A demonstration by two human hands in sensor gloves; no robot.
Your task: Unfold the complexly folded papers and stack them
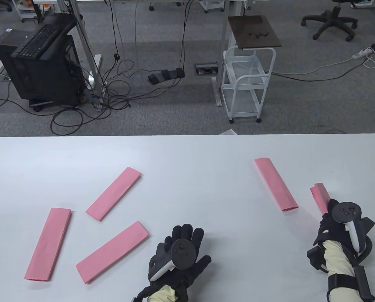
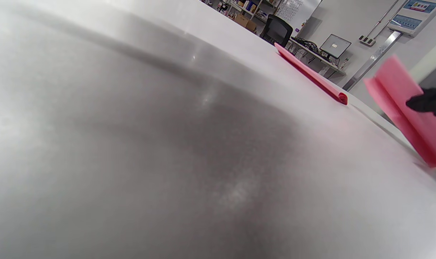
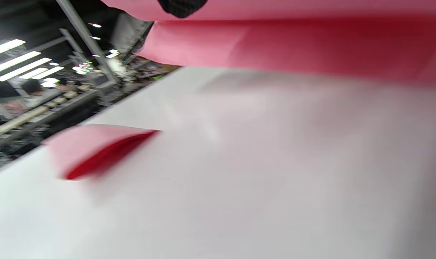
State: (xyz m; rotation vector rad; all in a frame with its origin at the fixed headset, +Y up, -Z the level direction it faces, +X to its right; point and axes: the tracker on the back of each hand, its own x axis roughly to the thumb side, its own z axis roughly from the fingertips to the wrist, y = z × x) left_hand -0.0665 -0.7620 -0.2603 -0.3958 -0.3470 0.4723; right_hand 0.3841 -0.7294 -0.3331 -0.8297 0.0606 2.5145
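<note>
Several folded pink paper strips lie on the white table point(image 1: 187, 151). My right hand point(image 1: 330, 209) grips one folded pink strip point(image 1: 319, 196) at the right side and holds it tilted above the table; it also shows in the left wrist view point(image 2: 401, 108) and in the right wrist view point(image 3: 293, 43). Another strip point(image 1: 275, 184) lies just left of it, also in the left wrist view point(image 2: 311, 75) and in the right wrist view point(image 3: 92, 151). My left hand point(image 1: 186, 236) rests flat on the table at the bottom centre, fingers spread, holding nothing. Three strips lie to its left: one point(image 1: 113, 193), one point(image 1: 112, 251), one point(image 1: 48, 244).
Beyond the table's far edge are a white wire cart point(image 1: 247, 81), a black computer tower with a keyboard point(image 1: 39, 63) and floor cables.
</note>
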